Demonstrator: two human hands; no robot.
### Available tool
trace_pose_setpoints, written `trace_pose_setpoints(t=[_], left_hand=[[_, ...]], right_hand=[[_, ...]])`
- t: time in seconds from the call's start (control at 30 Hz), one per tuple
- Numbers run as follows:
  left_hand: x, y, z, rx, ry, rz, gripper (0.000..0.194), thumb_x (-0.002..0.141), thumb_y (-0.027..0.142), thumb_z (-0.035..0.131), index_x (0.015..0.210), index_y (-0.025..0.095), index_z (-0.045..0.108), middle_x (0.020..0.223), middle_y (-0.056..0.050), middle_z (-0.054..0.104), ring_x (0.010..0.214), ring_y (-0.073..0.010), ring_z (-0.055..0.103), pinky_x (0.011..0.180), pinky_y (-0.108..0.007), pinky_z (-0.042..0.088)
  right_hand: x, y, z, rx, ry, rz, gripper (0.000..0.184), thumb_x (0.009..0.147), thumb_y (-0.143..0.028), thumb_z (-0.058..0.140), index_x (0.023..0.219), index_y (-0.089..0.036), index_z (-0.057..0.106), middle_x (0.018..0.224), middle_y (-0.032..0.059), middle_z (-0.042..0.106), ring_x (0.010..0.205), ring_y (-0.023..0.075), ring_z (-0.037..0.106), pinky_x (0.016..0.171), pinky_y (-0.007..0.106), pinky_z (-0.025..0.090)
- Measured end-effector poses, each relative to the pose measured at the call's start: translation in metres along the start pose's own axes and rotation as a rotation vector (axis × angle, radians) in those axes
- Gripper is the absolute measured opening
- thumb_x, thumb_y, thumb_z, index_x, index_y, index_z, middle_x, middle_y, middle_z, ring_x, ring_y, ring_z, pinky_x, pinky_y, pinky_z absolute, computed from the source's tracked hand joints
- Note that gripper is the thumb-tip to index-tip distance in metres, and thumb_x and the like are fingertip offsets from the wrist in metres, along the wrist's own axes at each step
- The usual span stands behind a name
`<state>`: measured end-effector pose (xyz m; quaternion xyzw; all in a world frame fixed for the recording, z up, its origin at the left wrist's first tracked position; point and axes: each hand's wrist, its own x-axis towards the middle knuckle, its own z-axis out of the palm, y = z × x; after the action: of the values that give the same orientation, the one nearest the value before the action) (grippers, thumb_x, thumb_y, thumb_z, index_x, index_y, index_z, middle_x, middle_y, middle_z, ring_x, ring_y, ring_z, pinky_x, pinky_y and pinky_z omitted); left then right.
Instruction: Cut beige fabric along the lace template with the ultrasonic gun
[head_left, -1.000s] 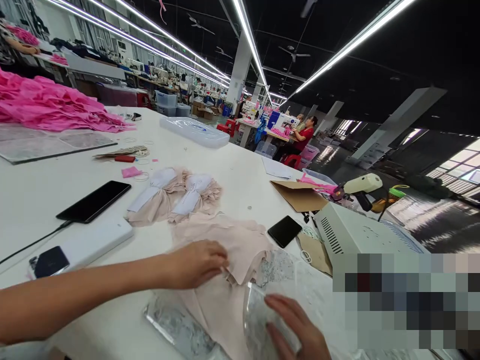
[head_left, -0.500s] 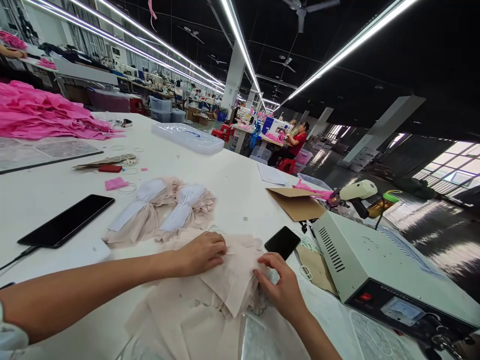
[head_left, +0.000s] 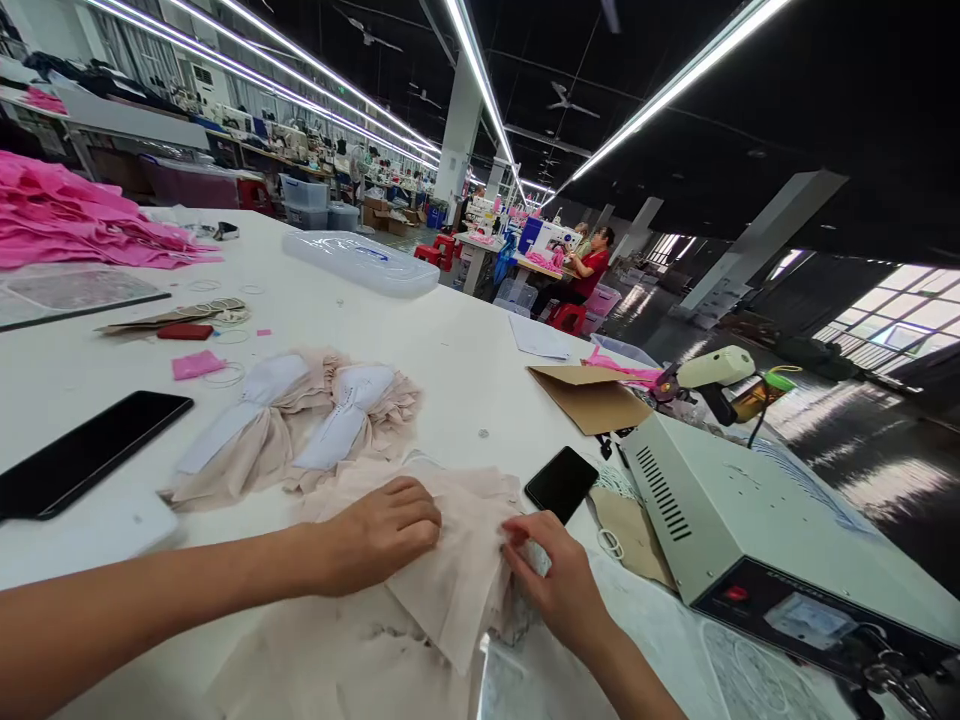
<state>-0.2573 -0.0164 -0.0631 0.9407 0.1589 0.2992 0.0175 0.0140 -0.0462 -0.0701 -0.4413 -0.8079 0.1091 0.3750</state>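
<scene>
Pale beige fabric [head_left: 450, 600] lies in layers on the white table in front of me, one pointed flap on top. Resting on its left part, my left hand [head_left: 386, 532] has its fingers curled together on the cloth. At the fabric's right edge, the thumb and forefinger of my right hand [head_left: 555, 575] close in a pinch on the cloth; the gathered edge beneath is partly hidden. Just beyond my left hand lie two beige gathered bundles, each wrapped with a white paper band [head_left: 345, 415].
A black phone [head_left: 562, 483] lies beyond my right hand, beside a grey-green machine box [head_left: 750, 530]. To the left are a larger black phone [head_left: 97, 450], a red object [head_left: 184, 331] and a pink fabric pile [head_left: 82, 220]. A clear plastic lid [head_left: 364, 262] sits farther back.
The view has shifted slightly. My left hand has drawn a little nearer on the fabric, and my right thumb and forefinger have come closer together at its edge.
</scene>
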Motion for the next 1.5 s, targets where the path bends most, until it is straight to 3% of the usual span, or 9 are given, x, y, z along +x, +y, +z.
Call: trace_pose_setpoints(t=[0.13,0.3,0.43,0.57,0.67,0.83,1.07,1.33,1.5], left_hand=[[0.000,0.014,-0.006,0.063,-0.071,0.207,0.019,0.094,0.002,0.036,0.091,0.014,0.050,0.078,-0.008,0.060,0.070,-0.0185,0.052,0.071,-0.033,0.045],[0.003,0.022,-0.006,0.093,-0.043,0.275,0.019,0.094,0.004,0.040,0.089,0.017,0.052,0.070,-0.004,0.056,0.059,-0.0164,0.048,0.059,-0.029,0.042],[0.007,0.023,-0.005,0.073,-0.041,0.323,0.015,0.095,0.007,0.043,0.099,0.013,0.056,0.071,-0.005,0.058,0.058,-0.0162,0.050,0.056,-0.030,0.042],[0.006,0.030,-0.009,0.039,-0.079,0.329,0.022,0.097,0.010,0.040,0.113,0.012,0.054,0.070,-0.005,0.060,0.056,-0.0171,0.050,0.054,-0.032,0.043],[-0.002,0.040,-0.012,0.010,-0.120,0.258,0.028,0.096,0.009,0.039,0.121,0.012,0.050,0.071,-0.006,0.062,0.059,-0.0184,0.053,0.057,-0.032,0.045],[-0.011,0.045,-0.013,-0.100,-0.209,-0.145,0.026,0.090,0.005,0.042,0.107,0.016,0.058,0.083,-0.005,0.063,0.066,-0.0157,0.057,0.064,-0.026,0.046],[0.017,0.001,0.002,-0.099,-0.256,-0.516,0.022,0.092,0.011,0.046,0.103,0.019,0.064,0.096,-0.005,0.063,0.079,-0.0159,0.064,0.070,-0.023,0.047],[0.026,-0.013,0.014,-0.075,-0.353,-0.489,0.019,0.090,0.014,0.052,0.097,0.021,0.067,0.090,-0.003,0.063,0.072,-0.0167,0.064,0.065,-0.024,0.046],[0.032,-0.018,0.011,-0.125,-0.313,-0.485,0.014,0.086,0.010,0.054,0.087,0.018,0.066,0.088,-0.003,0.061,0.073,-0.0166,0.062,0.066,-0.024,0.046]], right_hand=[[-0.004,-0.003,-0.003,0.008,-0.011,-0.091,0.013,0.088,-0.013,0.052,0.085,-0.023,0.060,0.081,0.0040,0.062,0.077,0.0172,0.060,0.066,0.030,0.054],[-0.006,-0.013,-0.004,-0.056,-0.169,-0.164,0.045,0.080,-0.017,0.065,0.123,-0.024,0.054,0.112,0.0106,0.061,0.104,0.0236,0.060,0.088,0.039,0.055],[-0.003,-0.016,0.001,-0.033,-0.123,-0.235,0.016,0.082,-0.008,0.057,0.087,-0.023,0.057,0.101,0.0074,0.062,0.096,0.0207,0.060,0.080,0.036,0.055],[-0.005,-0.019,-0.006,0.023,-0.108,-0.258,0.017,0.085,-0.005,0.052,0.087,-0.022,0.051,0.083,0.0046,0.061,0.080,0.0179,0.058,0.068,0.032,0.053],[-0.013,-0.022,-0.013,0.022,-0.160,-0.268,0.020,0.084,-0.004,0.052,0.094,-0.022,0.053,0.076,0.0032,0.060,0.073,0.0169,0.057,0.063,0.030,0.052],[-0.019,-0.023,-0.015,0.062,-0.194,-0.130,0.019,0.087,-0.007,0.051,0.091,-0.023,0.060,0.080,0.0033,0.063,0.072,0.0135,0.061,0.061,0.022,0.052],[0.007,-0.012,0.000,0.010,-0.133,0.269,0.020,0.085,-0.026,0.055,0.101,-0.019,0.065,0.071,0.0016,0.065,0.061,0.0152,0.060,0.057,0.025,0.052],[0.012,-0.005,0.005,-0.017,-0.146,0.299,0.015,0.081,-0.023,0.055,0.088,-0.020,0.068,0.081,0.0045,0.070,0.071,0.0180,0.065,0.067,0.029,0.053],[0.017,-0.004,0.002,-0.012,-0.163,0.270,0.011,0.081,-0.023,0.056,0.074,-0.021,0.064,0.071,0.0027,0.066,0.063,0.0170,0.061,0.058,0.027,0.050]])
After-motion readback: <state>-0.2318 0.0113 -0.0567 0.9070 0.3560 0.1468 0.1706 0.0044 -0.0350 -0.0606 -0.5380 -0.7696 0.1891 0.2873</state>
